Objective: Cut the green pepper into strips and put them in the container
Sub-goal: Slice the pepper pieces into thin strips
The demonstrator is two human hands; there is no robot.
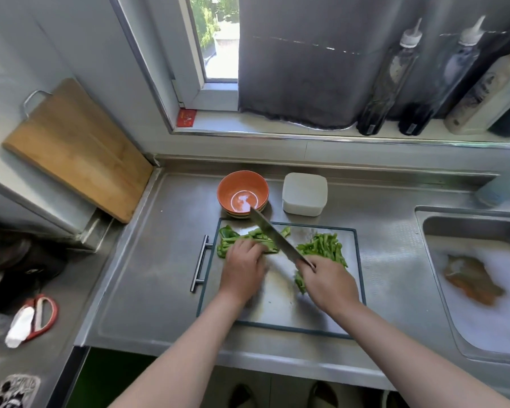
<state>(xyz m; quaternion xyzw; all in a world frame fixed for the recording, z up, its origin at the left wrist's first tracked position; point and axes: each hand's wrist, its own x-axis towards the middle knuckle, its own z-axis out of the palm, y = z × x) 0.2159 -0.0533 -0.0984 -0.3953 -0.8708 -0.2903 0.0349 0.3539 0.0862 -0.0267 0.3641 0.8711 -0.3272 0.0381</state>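
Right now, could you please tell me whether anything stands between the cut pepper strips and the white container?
Nothing visible does: only bare cutting board and counter lie between the cut strips and the white container. The knife slants left of that path.

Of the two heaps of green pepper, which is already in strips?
The right heap, beside the right hand, all thin strips; the left heap, under the left hand, is broad pieces.

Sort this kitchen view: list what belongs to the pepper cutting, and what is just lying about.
In use: green pepper pieces, cut strips, knife, steel cutting board, left hand, right hand; orange bowl or white container may take strips.
Lying about: wooden board, red scissors, squeeze bottles.
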